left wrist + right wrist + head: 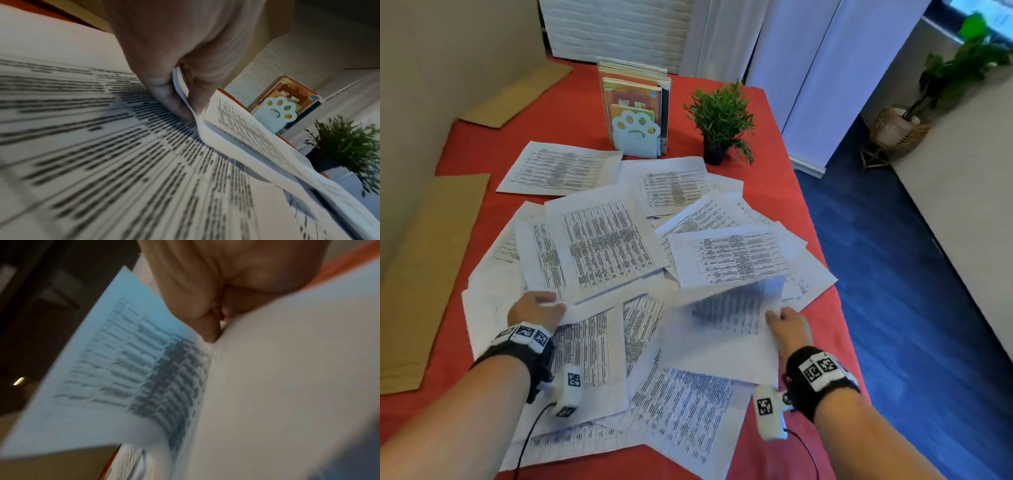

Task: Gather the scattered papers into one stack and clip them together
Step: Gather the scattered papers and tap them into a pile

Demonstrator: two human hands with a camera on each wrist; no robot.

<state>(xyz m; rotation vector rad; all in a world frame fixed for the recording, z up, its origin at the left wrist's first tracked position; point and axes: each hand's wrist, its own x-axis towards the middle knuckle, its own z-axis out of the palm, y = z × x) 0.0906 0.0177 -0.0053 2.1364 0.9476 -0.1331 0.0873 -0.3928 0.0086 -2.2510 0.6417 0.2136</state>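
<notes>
Head view, gathering's barely begun: my left hand (536, 308) pinches a few sheets (599, 240), my right hand (787, 325) pinches one lifted sheet (722, 329), next it goes left onto those.

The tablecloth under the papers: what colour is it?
Red tablecloth, seen best in the head view.

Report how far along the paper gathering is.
Early. No finished stack shows: printed sheets lie scattered over the red table. In hand: the left hand pinches several sheets' edges, and the right hand lifts one sheet. Left: gather the rest, square, clip. No clip visible.
</notes>
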